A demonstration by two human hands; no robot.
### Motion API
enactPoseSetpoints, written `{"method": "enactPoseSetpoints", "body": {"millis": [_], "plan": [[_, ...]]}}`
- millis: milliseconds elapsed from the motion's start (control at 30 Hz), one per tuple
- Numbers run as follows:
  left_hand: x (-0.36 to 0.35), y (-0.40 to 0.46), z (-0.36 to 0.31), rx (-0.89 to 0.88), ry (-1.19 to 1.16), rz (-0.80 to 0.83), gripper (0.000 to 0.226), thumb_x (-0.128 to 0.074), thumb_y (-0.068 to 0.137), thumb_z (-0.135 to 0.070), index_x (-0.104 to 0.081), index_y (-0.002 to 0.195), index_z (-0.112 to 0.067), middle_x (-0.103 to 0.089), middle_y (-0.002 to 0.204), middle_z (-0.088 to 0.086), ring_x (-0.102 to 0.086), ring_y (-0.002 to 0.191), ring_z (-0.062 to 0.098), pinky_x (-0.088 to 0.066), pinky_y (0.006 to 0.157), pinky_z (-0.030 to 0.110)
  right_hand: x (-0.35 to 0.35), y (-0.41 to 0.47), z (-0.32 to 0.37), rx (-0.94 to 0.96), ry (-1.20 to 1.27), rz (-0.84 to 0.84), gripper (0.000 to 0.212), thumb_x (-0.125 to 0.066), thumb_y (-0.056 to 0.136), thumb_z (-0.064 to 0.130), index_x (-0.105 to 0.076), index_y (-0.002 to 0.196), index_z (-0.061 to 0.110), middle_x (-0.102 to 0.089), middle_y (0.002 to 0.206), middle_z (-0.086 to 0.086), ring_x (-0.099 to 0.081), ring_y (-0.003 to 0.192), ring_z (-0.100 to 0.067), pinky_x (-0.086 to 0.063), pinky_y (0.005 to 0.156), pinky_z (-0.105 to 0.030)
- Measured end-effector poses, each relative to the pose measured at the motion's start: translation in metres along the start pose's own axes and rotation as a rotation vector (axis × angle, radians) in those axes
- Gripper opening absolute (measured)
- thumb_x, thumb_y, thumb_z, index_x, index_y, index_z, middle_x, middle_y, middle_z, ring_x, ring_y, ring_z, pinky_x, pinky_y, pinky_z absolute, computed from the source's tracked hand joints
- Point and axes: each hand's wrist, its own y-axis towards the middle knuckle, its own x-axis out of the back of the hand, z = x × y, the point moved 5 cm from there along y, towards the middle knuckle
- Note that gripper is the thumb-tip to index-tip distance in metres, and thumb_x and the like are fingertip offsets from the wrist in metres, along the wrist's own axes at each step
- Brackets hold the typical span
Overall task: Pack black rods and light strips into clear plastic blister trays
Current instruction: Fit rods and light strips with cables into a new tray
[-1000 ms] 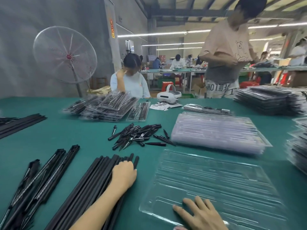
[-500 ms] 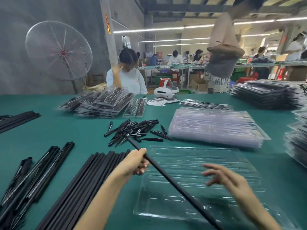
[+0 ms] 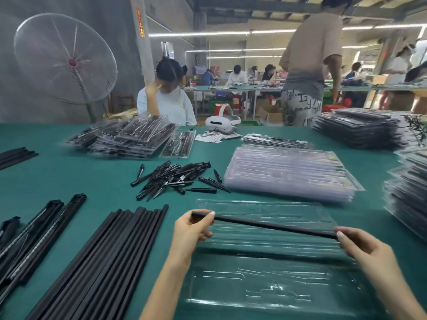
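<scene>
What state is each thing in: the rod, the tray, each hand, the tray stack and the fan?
Rod: held level above the tray, one hand at each end.
Tray: open, empty.
Left hand: pinching rod.
Right hand: pinching rod.
Tray stack: unfilled.
Fan: blurred, cannot tell.

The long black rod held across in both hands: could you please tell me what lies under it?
Under the long black rod lies an empty clear plastic blister tray on the green table. The left hand and right hand cover the rod's ends.
</scene>
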Motion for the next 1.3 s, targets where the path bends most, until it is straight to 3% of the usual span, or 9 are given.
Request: {"method": "enactPoseSetpoints", "body": {"millis": [133,233,400,533,633,767,867,1133,1300], "plan": [[0.018,-0.002,0.000,-0.228,0.523,-0.130,0.018,-0.079,0.076,-0.028,-0.064,0.084,-0.022,-0.068,0.076,-0.007,-0.059,0.060,0.000,-0.043,0.057,0.012,0.001,0.000,-0.001,0.018,-0.238,-0.035,0.020,-0.075,0.078,0.005,-0.072,0.075,0.025,-0.073,0.073,0.006,-0.062,0.068,0.007,-0.039,0.062,0.002],[0.012,-0.006,0.003,-0.339,0.784,-0.074,0.017,-0.076,0.079,-0.029,-0.060,0.082,-0.027,-0.061,0.079,-0.010,-0.055,0.075,0.001,-0.038,0.062,0.014,-0.004,-0.004,0.002,0.034,-0.320,-0.024,0.018,-0.077,0.077,0.006,-0.073,0.074,0.023,-0.071,0.072,0.011,-0.059,0.069,0.017,-0.036,0.062,0.006],[0.004,-0.008,0.008,-0.380,0.806,0.055,0.017,-0.070,0.084,-0.010,-0.066,0.086,-0.026,-0.054,0.088,-0.011,-0.054,0.080,-0.003,-0.039,0.072,0.007,-0.019,-0.011,0.008,0.171,-0.488,0.064,0.018,-0.078,0.073,0.000,-0.074,0.078,0.016,-0.068,0.081,0.002,-0.063,0.074,-0.009,-0.038,0.071,0.002],[0.011,-0.010,0.006,-0.383,0.803,0.032,0.029,-0.065,0.083,0.005,-0.071,0.092,-0.022,-0.053,0.090,-0.006,-0.051,0.075,0.000,-0.038,0.070,0.004,-0.020,-0.012,0.008,0.211,-0.626,0.090,0.016,-0.078,0.073,0.001,-0.075,0.081,0.015,-0.066,0.084,-0.001,-0.061,0.083,-0.029,-0.042,0.078,-0.026],[0.013,-0.015,0.002,-0.401,0.874,-0.055,0.027,-0.070,0.083,-0.005,-0.069,0.100,-0.026,-0.050,0.092,-0.013,-0.052,0.074,0.001,-0.037,0.071,0.010,-0.018,-0.013,0.007,0.201,-0.646,0.058,0.015,-0.077,0.075,0.003,-0.075,0.082,0.016,-0.065,0.084,-0.002,-0.058,0.086,-0.031,-0.039,0.079,-0.036],[0.020,-0.020,-0.005,-0.445,1.148,-0.234,0.023,-0.069,0.085,-0.026,-0.064,0.106,-0.035,-0.061,0.098,-0.016,-0.052,0.099,0.006,-0.025,0.083,0.022,-0.015,-0.012,0.004,0.159,-0.651,0.027,0.013,-0.074,0.079,0.007,-0.074,0.083,0.019,-0.065,0.087,0.000,-0.057,0.090,-0.030,-0.041,0.081,-0.038],[0.023,-0.019,-0.004,-0.423,1.134,-0.220,0.013,-0.065,0.089,-0.027,-0.070,0.098,-0.034,-0.067,0.096,-0.017,-0.051,0.101,0.005,-0.030,0.088,0.022,-0.016,-0.013,0.004,0.142,-0.668,0.024,0.013,-0.073,0.081,0.010,-0.073,0.082,0.023,-0.064,0.085,0.004,-0.057,0.091,-0.028,-0.044,0.083,-0.042],[0.013,-0.016,0.005,-0.371,1.285,-0.156,0.028,-0.048,0.090,-0.017,-0.066,0.098,-0.036,-0.057,0.104,-0.019,-0.043,0.104,0.005,-0.026,0.082,0.020,-0.021,-0.014,0.006,0.168,-0.662,0.027,0.012,-0.076,0.078,0.015,-0.074,0.076,0.027,-0.064,0.085,0.003,-0.061,0.085,-0.025,-0.046,0.077,-0.041],[0.037,0.013,-0.021,-0.272,0.810,-0.188,0.030,-0.055,0.082,-0.007,-0.072,0.077,-0.032,-0.061,0.090,-0.011,-0.056,0.072,0.010,-0.041,0.065,0.021,-0.022,-0.013,0.009,0.141,-0.664,-0.025,0.012,-0.078,0.075,0.028,-0.073,0.064,0.028,-0.062,0.083,0.009,-0.056,0.079,-0.021,-0.037,0.070,-0.032]]}}
